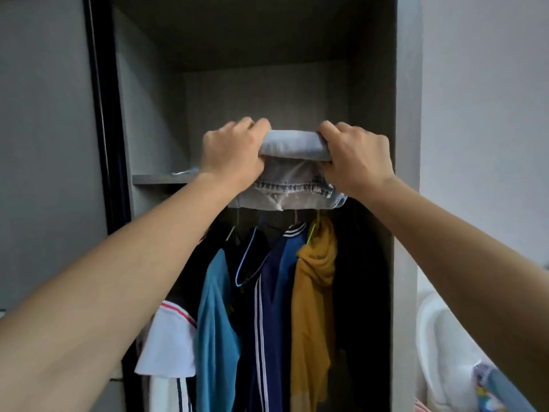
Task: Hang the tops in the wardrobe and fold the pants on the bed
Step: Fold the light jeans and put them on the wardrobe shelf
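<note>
Folded light-blue jeans are held up at the front edge of the wardrobe's upper shelf. My left hand grips their left end and my right hand grips their right end, both raised at arm's length. A hem and some inner fabric hang below the fold. Under the shelf, tops hang on hangers: a white one, a teal one, a navy striped jacket and a mustard garment. The rail is hidden behind the jeans.
The wardrobe's dark sliding door frame stands at the left and its grey side panel at the right. A bit of pale fabric lies on the shelf's left part. White and patterned things sit at the lower right by the wall.
</note>
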The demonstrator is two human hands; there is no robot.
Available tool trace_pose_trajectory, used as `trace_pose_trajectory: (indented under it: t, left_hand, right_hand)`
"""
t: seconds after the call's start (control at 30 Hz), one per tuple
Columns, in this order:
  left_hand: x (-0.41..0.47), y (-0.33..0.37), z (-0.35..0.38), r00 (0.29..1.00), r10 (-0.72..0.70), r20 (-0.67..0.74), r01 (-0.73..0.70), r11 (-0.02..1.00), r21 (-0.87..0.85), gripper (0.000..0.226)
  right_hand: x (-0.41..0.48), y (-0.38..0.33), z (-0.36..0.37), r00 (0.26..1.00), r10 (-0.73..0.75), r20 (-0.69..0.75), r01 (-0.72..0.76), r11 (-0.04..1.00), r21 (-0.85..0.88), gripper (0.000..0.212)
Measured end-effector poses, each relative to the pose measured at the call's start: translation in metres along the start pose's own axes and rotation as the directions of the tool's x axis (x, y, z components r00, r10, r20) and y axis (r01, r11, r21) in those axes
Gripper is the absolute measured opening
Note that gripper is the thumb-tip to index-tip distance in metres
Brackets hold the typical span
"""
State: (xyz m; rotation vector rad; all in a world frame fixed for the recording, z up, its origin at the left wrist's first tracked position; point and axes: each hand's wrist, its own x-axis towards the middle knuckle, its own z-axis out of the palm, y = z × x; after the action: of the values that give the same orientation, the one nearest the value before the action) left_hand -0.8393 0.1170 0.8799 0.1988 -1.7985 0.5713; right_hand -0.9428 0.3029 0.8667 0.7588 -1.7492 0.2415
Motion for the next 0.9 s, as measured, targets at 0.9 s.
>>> trace_pose_trajectory:
  t: [0.9]
  left_hand:
    - [0.218, -0.163, 0.373, 0.983, 0.174, 0.054, -0.181, 0.972, 0.149, 0.041]
  right_hand:
    - [0.304, 0.008, 0.322, 0.987, -0.159, 0.021, 0.160, 0.961, -0.225, 0.041]
